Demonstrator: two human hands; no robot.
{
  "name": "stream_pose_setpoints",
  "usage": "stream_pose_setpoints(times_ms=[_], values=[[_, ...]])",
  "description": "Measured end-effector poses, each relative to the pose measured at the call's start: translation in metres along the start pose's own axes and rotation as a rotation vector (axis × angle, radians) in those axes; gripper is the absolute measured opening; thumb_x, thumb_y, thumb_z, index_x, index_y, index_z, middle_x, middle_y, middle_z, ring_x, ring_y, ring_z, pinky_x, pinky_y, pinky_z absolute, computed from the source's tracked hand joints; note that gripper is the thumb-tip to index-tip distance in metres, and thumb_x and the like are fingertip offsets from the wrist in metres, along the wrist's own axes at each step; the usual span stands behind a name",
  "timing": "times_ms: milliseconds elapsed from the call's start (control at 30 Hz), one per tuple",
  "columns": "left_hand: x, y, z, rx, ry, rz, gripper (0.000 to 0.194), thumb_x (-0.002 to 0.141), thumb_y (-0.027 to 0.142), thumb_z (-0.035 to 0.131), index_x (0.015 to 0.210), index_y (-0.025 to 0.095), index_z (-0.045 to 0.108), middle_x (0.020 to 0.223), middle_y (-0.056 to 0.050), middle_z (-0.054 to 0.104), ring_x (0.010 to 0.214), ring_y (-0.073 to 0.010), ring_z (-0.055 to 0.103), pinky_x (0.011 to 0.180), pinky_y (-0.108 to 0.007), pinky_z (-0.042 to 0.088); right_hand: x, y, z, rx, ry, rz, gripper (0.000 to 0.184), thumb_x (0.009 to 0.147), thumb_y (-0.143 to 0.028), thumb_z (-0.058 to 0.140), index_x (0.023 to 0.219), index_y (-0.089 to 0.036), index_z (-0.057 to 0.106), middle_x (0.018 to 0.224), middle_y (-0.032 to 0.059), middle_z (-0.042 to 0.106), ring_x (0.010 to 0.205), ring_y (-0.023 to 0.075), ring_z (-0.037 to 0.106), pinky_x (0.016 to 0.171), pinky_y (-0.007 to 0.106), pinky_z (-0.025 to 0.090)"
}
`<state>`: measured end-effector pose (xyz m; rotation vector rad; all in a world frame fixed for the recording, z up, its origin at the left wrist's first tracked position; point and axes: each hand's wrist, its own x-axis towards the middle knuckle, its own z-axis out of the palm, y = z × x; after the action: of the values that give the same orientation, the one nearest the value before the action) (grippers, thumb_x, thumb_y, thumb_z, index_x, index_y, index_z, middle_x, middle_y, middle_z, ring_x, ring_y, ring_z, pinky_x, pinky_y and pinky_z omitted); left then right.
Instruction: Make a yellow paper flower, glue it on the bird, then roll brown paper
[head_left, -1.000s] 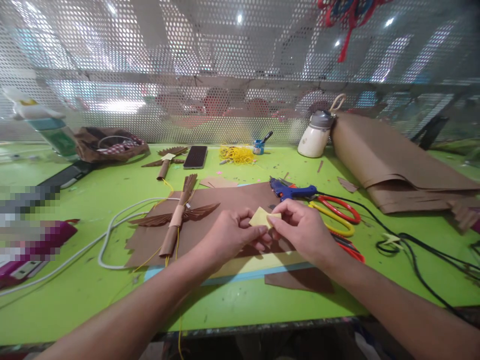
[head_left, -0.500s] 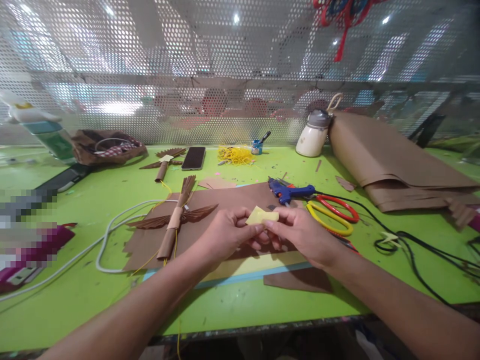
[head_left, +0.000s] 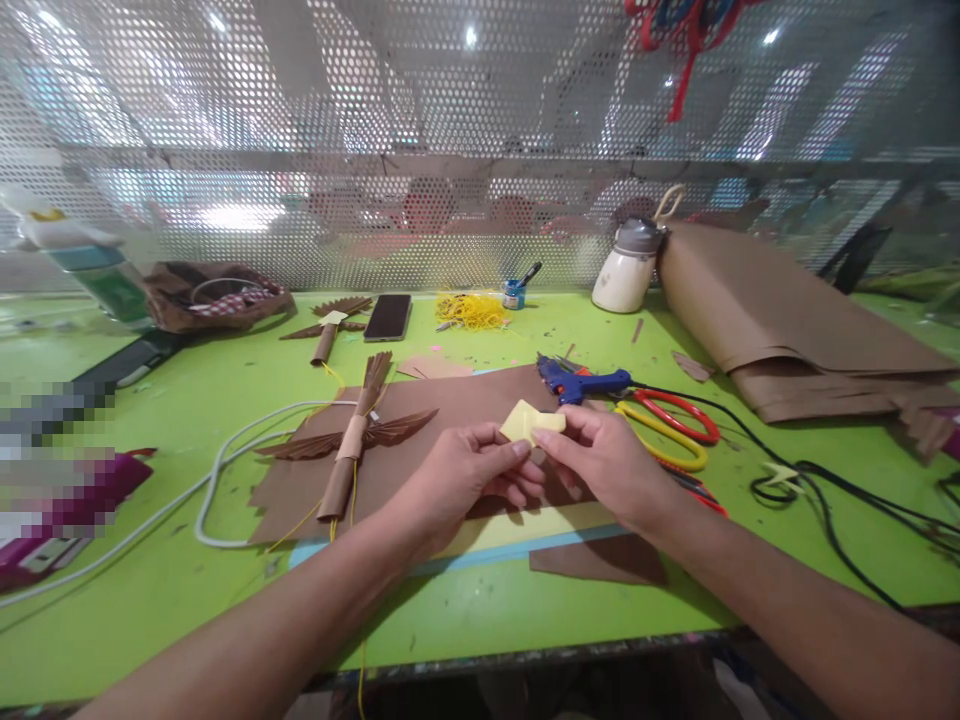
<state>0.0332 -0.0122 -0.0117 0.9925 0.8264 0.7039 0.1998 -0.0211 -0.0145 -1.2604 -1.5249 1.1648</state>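
Observation:
Both hands meet over the brown paper, pinching a small folded piece of pale yellow paper (head_left: 528,422). My left hand (head_left: 480,465) has thumb and forefinger closed on its lower left side. On the right side, the fingers and thumb of my right hand (head_left: 596,455) grip it. Left of the hands lies a brown paper dragonfly shape (head_left: 349,440), with a rolled body, pleated wings and yellow string. Just behind my right hand are a blue glue gun (head_left: 585,383) and scissors (head_left: 667,450) with red and yellow handles.
Brown sheets (head_left: 450,400) cover the middle of the green table (head_left: 172,620). A phone (head_left: 388,318), yellow shredded strands (head_left: 471,310) and a white bottle (head_left: 625,265) stand at the back. Folded brown paper (head_left: 795,320) lies right, near black cords (head_left: 825,490); a white cable (head_left: 206,500) curves left.
The yellow paper has shifted slightly right and turned in the fingers, showing more of its pointed left part. Both hands still hold it.

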Motion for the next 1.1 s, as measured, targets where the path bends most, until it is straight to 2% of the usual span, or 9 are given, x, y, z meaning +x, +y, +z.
stream_pose_setpoints(times_ms=[133, 333, 500, 600, 733, 900, 1100], values=[[0.001, -0.001, 0.002, 0.031, 0.054, 0.002, 0.024, 0.074, 0.032, 0.067, 0.077, 0.011, 0.057, 0.075, -0.009, 0.068, 0.055, -0.0113, 0.060, 0.054, -0.023, 0.047, -0.001, -0.002, 0.000, 0.036, -0.002, 0.019, 0.028, 0.078, -0.038, 0.058, 0.063, -0.018, 0.046, 0.044, -0.0067, 0.046, 0.039, 0.0061, 0.037, 0.039, 0.019, 0.028], [-0.004, 0.007, 0.008, 0.146, 0.095, -0.014, 0.024, 0.072, 0.033, 0.068, 0.078, 0.010, 0.060, 0.069, -0.007, 0.067, 0.051, -0.0081, 0.057, 0.052, -0.020, 0.044, 0.000, -0.002, -0.001, 0.152, -0.074, 0.064, 0.030, 0.074, -0.045, 0.061, 0.071, -0.017, 0.052, 0.052, -0.0053, 0.048, 0.043, 0.0062, 0.037, 0.040, 0.019, 0.027], [-0.005, 0.010, 0.006, 0.203, 0.070, -0.019, 0.025, 0.072, 0.034, 0.067, 0.075, 0.010, 0.060, 0.069, -0.007, 0.067, 0.052, -0.0080, 0.056, 0.052, -0.020, 0.042, 0.000, -0.003, -0.002, 0.167, -0.057, 0.088, 0.033, 0.071, -0.047, 0.064, 0.066, -0.017, 0.052, 0.048, -0.0060, 0.046, 0.039, 0.0056, 0.034, 0.038, 0.019, 0.023], [-0.005, 0.010, 0.004, 0.145, 0.026, -0.028, 0.027, 0.076, 0.036, 0.063, 0.078, 0.010, 0.058, 0.075, -0.009, 0.067, 0.055, -0.0103, 0.059, 0.055, -0.023, 0.045, 0.000, -0.004, -0.001, 0.138, -0.029, 0.050, 0.033, 0.072, -0.046, 0.063, 0.062, -0.017, 0.050, 0.045, -0.0060, 0.046, 0.038, 0.0056, 0.034, 0.038, 0.020, 0.024], [-0.005, 0.009, 0.005, 0.077, 0.021, 0.023, 0.025, 0.079, 0.034, 0.059, 0.079, 0.010, 0.057, 0.071, -0.009, 0.066, 0.054, -0.0105, 0.058, 0.056, -0.024, 0.045, 0.000, -0.003, 0.000, 0.091, -0.004, 0.017, 0.033, 0.072, -0.045, 0.063, 0.060, -0.018, 0.050, 0.043, -0.0061, 0.046, 0.037, 0.0061, 0.035, 0.037, 0.020, 0.024], [-0.005, 0.008, 0.007, 0.082, 0.062, 0.029, 0.026, 0.076, 0.036, 0.062, 0.075, 0.011, 0.056, 0.068, -0.007, 0.066, 0.052, -0.0102, 0.058, 0.055, -0.023, 0.045, 0.000, -0.004, -0.001, 0.043, 0.001, 0.019, 0.034, 0.072, -0.046, 0.063, 0.058, -0.018, 0.050, 0.042, -0.0058, 0.045, 0.037, 0.0067, 0.037, 0.038, 0.021, 0.026], [-0.003, 0.006, 0.005, 0.126, 0.032, -0.002, 0.028, 0.070, 0.033, 0.070, 0.081, 0.010, 0.059, 0.075, -0.009, 0.068, 0.057, -0.0107, 0.061, 0.057, -0.022, 0.046, 0.000, -0.003, -0.001, 0.090, -0.012, 0.075, 0.035, 0.071, -0.047, 0.064, 0.059, -0.018, 0.050, 0.042, -0.0056, 0.046, 0.038, 0.0063, 0.036, 0.037, 0.020, 0.025]])
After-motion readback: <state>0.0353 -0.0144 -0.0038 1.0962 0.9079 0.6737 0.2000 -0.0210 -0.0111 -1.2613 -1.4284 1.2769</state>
